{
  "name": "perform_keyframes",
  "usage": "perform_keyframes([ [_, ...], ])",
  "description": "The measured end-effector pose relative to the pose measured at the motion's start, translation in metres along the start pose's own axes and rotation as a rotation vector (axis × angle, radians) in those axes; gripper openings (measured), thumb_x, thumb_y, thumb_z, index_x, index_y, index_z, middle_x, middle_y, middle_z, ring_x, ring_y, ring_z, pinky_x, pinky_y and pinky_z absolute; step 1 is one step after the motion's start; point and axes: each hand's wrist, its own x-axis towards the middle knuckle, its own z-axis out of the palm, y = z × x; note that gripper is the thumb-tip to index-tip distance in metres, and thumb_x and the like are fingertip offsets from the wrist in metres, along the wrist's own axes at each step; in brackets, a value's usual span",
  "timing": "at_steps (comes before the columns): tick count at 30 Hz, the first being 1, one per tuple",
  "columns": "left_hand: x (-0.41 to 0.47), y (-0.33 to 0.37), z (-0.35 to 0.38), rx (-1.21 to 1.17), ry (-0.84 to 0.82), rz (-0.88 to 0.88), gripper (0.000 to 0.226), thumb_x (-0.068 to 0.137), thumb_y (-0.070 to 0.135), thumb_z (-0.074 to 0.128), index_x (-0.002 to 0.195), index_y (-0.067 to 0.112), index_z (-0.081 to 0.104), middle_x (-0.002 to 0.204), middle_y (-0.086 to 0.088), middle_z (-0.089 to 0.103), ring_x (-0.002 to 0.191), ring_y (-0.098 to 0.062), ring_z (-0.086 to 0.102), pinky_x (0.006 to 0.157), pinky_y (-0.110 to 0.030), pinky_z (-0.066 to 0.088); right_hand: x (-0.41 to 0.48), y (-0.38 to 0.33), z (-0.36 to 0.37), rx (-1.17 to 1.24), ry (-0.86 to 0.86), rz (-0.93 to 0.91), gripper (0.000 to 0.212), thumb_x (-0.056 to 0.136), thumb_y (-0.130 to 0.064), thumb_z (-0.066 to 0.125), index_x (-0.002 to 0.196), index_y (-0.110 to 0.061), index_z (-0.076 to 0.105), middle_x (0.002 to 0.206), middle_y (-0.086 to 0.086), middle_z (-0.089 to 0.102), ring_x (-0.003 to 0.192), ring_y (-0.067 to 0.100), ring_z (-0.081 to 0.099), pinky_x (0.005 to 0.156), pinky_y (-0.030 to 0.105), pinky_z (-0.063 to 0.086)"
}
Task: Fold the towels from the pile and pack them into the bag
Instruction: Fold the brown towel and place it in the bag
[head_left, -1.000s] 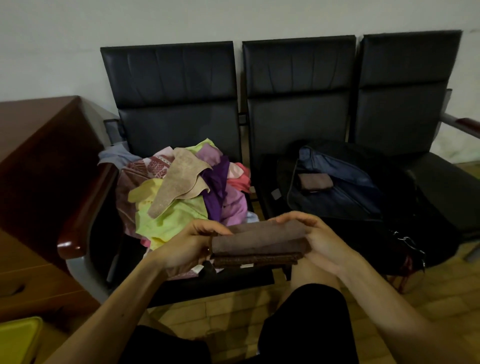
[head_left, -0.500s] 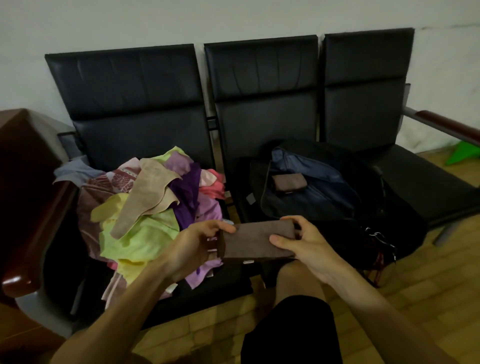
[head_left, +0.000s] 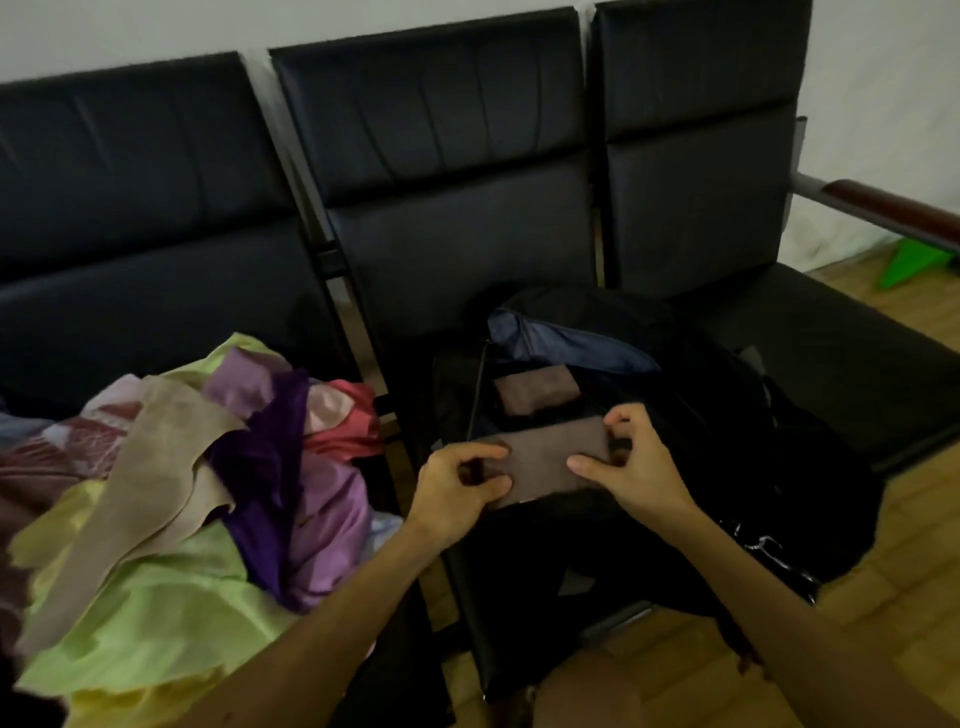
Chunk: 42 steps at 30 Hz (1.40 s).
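A row of three black padded seats (head_left: 441, 182) stood against the pale wall, and on the left seat lay the loose pile of unfolded towels (head_left: 171, 519) in lime, tan, purple, lilac and pink, seemingly undiminished. On the middle seat sat the black bag with a blue lining (head_left: 701, 415), its mouth open, with one small folded brown towel (head_left: 535, 395) already inside. The second folded brown towel (head_left: 550, 457), which a second before was held over the person's lap short of the bag, had been carried forward and was over the bag's opening, just in front of the packed one. The left hand (head_left: 457, 488) pinched its left end between thumb and curled fingers, and the right hand (head_left: 634, 467) had the same pinching grip on its right end. Folding of this piece looked finished; what remained was likely to lower it and let go, then return to the pile.
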Motion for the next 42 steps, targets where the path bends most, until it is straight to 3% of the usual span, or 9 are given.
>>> perform_keyframes([
  [5, 0.101, -0.006, 0.032, 0.308, 0.063, 0.054, 0.035, 0.08, 0.012, 0.08, 0.114, 0.021, 0.073, 0.125, -0.005, 0.061, 0.114, -0.017, 0.059, 0.096, -0.018, 0.042, 0.11, 0.019, 0.001, -0.138, 0.034, -0.031, 0.049, 0.076, -0.025, 0.084, 0.107, -0.018, 0.048, 0.099, -0.003, 0.055, 0.092, 0.019, 0.057, 0.077, 0.03, 0.044],
  [9, 0.156, -0.019, 0.047, 0.433, 0.05, 0.055, 0.04, 0.085, 0.013, 0.075, 0.125, 0.016, 0.068, 0.134, -0.01, 0.051, 0.118, -0.026, 0.056, 0.103, -0.029, 0.044, 0.178, 0.048, 0.018, -0.157, 0.05, -0.002, 0.049, 0.076, -0.023, 0.084, 0.11, -0.017, 0.049, 0.106, 0.008, 0.06, 0.097, 0.027, 0.061, 0.08, 0.035, 0.05],
  [14, 0.201, -0.038, 0.061, 0.56, 0.018, 0.1, 0.04, 0.092, 0.014, 0.067, 0.131, 0.018, 0.063, 0.143, -0.009, 0.043, 0.117, -0.03, 0.056, 0.097, -0.029, 0.044, 0.231, 0.082, 0.043, -0.178, 0.113, 0.035, 0.05, 0.078, -0.02, 0.082, 0.117, -0.008, 0.052, 0.107, 0.013, 0.061, 0.102, 0.034, 0.061, 0.083, 0.037, 0.05],
  [26, 0.224, -0.068, 0.067, 0.709, -0.088, 0.045, 0.044, 0.096, 0.029, 0.061, 0.138, 0.023, 0.055, 0.144, -0.016, 0.041, 0.114, -0.038, 0.058, 0.096, -0.037, 0.046, 0.254, 0.107, 0.068, -0.329, 0.129, -0.001, 0.051, 0.083, -0.023, 0.077, 0.125, -0.004, 0.055, 0.124, 0.023, 0.059, 0.113, 0.038, 0.057, 0.09, 0.038, 0.046],
  [31, 0.213, -0.048, 0.065, 0.943, -0.185, 0.032, 0.044, 0.1, 0.025, 0.055, 0.143, 0.021, 0.045, 0.16, -0.026, 0.013, 0.116, -0.043, 0.058, 0.095, -0.042, 0.048, 0.234, 0.089, 0.057, -0.365, 0.145, 0.03, 0.065, 0.085, -0.028, 0.075, 0.138, -0.004, 0.044, 0.135, 0.025, 0.049, 0.122, 0.041, 0.05, 0.098, 0.045, 0.045],
  [33, 0.199, -0.032, 0.057, 0.984, -0.157, 0.12, 0.038, 0.099, 0.027, 0.056, 0.135, 0.015, 0.052, 0.156, -0.022, 0.026, 0.113, -0.041, 0.06, 0.091, -0.042, 0.049, 0.215, 0.076, 0.052, -0.362, 0.139, 0.02, 0.062, 0.087, -0.028, 0.073, 0.137, -0.005, 0.043, 0.134, 0.024, 0.05, 0.121, 0.04, 0.051, 0.097, 0.044, 0.045],
  [36, 0.168, -0.004, 0.033, 0.865, -0.065, 0.257, 0.025, 0.098, 0.026, 0.055, 0.115, 0.011, 0.064, 0.126, -0.012, 0.059, 0.103, -0.036, 0.063, 0.086, -0.043, 0.051, 0.174, 0.041, 0.051, -0.341, 0.141, -0.055, 0.046, 0.091, -0.03, 0.067, 0.128, -0.008, 0.051, 0.126, 0.016, 0.056, 0.111, 0.031, 0.057, 0.085, 0.033, 0.042],
  [39, 0.11, 0.009, -0.007, 0.633, 0.097, 0.31, 0.016, 0.093, 0.027, 0.062, 0.097, 0.014, 0.072, 0.095, -0.005, 0.069, 0.085, -0.024, 0.067, 0.076, -0.041, 0.054, 0.106, 0.002, 0.065, -0.209, 0.132, -0.166, 0.027, 0.093, -0.031, 0.065, 0.114, -0.015, 0.062, 0.109, 0.002, 0.065, 0.09, 0.012, 0.06, 0.079, 0.028, 0.046],
  [42, 0.023, -0.008, -0.048, 0.433, 0.251, 0.299, 0.013, 0.086, 0.029, 0.067, 0.09, 0.02, 0.074, 0.082, 0.004, 0.073, 0.071, -0.012, 0.068, 0.07, -0.03, 0.055, 0.017, -0.021, 0.098, 0.0, 0.06, -0.274, 0.011, 0.091, -0.024, 0.068, 0.101, -0.021, 0.064, 0.091, -0.01, 0.068, 0.082, 0.004, 0.064, 0.075, 0.023, 0.052],
])
